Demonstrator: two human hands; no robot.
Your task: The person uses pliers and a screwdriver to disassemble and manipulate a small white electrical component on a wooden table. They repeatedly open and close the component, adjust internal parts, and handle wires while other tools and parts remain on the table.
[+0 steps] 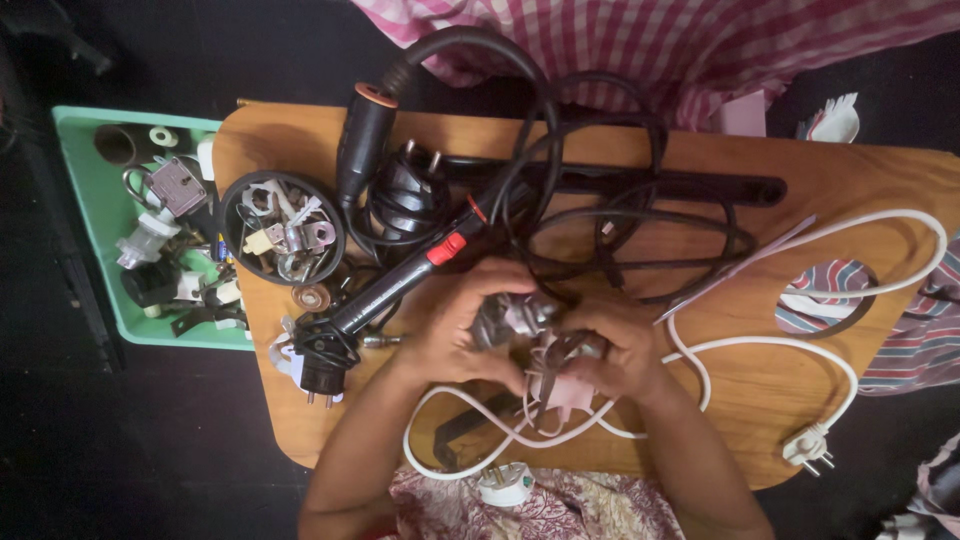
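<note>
1. A small grey metal electrical component (510,318) with pale pink strips hanging beneath it is held at the lower centre of the frame, above a rounded wooden table top (880,175).
2. The left hand (455,325) is closed around the component's left side, fingers curled over its top; the right hand (610,345) is closed on its right side and on the pink strips. Both grips are tight on the part, though the exact contact under the fingers cannot be seen.
3. The component is judged light, rigid and small, with edges that may be sharp; the pink strips appear soft and limp. The firm metal body is judged the sound place to take hold, not the strips or attached wires.
4. A white flex with white plugs (808,445) loops from beneath the hands to the lower right of the frame.
5. A black tool with a red switch (420,265) and tangled black cables (610,215) lie just above the hands.
6. A round black dish of metal fittings (283,228) is noted at upper left, beside a green plastic tray (75,180) of assorted parts.
</note>
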